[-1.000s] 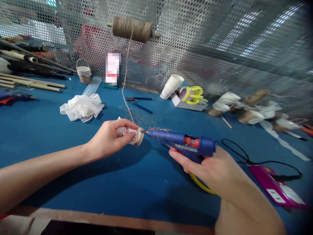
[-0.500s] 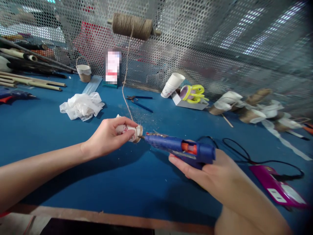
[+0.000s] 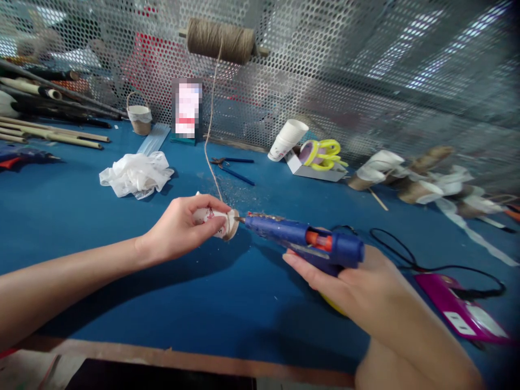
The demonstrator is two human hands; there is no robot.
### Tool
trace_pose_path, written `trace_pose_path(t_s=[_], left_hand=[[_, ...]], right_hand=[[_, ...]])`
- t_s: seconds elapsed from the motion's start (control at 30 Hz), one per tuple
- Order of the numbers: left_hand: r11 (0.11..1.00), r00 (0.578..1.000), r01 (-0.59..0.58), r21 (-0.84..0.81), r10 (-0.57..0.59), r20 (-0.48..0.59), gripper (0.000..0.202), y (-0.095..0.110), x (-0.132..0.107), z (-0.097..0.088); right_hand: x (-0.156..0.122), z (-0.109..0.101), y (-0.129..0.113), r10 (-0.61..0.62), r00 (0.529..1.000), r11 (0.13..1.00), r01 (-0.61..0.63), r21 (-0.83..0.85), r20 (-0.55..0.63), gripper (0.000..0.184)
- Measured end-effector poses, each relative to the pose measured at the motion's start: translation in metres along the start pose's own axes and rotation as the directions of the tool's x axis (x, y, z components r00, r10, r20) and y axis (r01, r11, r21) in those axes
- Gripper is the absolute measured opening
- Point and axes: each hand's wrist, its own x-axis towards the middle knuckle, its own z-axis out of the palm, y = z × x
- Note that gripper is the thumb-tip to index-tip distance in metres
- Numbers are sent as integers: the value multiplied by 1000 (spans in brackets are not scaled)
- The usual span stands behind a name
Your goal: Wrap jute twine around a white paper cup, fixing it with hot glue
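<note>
Left hand [image 3: 181,225]: we had its fingers [image 3: 208,201] closed around the cup [image 3: 208,213], thumb nearest us and index along the far side.
Right hand [image 3: 351,279]: we had its fingers wrapped around the grip of the glue gun [image 3: 280,232].
Cup: we held it on its side over the bench [image 3: 170,319], its red-printed wall between the left fingers and its brownish end sticking out to their right.
Nozzle [image 3: 240,220]: we had it at the cup's outer end, just right of the left fingertips; we could not tell whether it touched.
Twine [image 3: 208,130]: we saw it run down from the spool [image 3: 220,41], well beyond the left fingers, to the cup's outer end.
Pliers [image 3: 235,167]: we saw them lying with their handles apart, beyond the left fingers.
White plastic [image 3: 138,176]: we had it crumpled beyond the left wrist, to the left of the fingers.
Basket [image 3: 141,125]: we saw it upright, farther off past that plastic.
Stacked cups [image 3: 286,142]: we saw them leaning by the box [image 3: 319,173], beyond the glue gun and the right fingers.
Power strip [image 3: 457,311]: we had it lying right of the right hand, a black cord [image 3: 392,246] near it.
</note>
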Motion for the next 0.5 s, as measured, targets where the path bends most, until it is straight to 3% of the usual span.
trace_pose_path(t_s=[0.17, 0.33, 0.5], left_hand=[[987, 992, -125, 103, 124, 16, 24, -10, -3, -1], [951, 966, -257, 171, 251, 60, 21, -14, -6, -2], [938, 958, -286, 195, 276, 78, 22, -14, -5, -3]], right_hand=[[0, -1, 5, 4, 995, 999, -10, 52, 101, 26], [0, -3, 6, 0, 996, 999, -3, 33, 87, 29], [-1, -4, 3, 33, 998, 998, -36, 48, 54, 27]])
